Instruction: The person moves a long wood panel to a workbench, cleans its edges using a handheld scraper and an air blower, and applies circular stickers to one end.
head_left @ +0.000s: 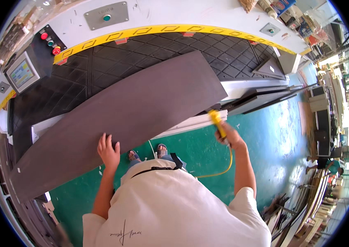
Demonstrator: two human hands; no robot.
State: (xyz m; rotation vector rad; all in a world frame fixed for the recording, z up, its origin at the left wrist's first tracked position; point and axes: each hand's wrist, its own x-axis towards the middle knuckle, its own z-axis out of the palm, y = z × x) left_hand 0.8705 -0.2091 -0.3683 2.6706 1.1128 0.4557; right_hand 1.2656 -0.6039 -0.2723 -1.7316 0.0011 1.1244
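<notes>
A long dark brown board [133,103] lies across the black bed of a machine, its near edge sticking out toward me. My left hand [109,151] rests on the board near that edge, fingers spread flat. In my right hand [231,137] is a yellow air blow gun [217,122], smeared a little by motion. It is held just off the board's right end, its tip pointing toward the board. A thin yellow hose [229,164] hangs from below this hand and curves back toward my waist.
Behind the board runs a white machine beam with a yellow striped edge [158,29]. A control screen [22,73] and red and green buttons [50,43] are at the left. Dark panels [261,99] lean at the right. Pale boards [193,123] lie below. A person [331,165] is far right.
</notes>
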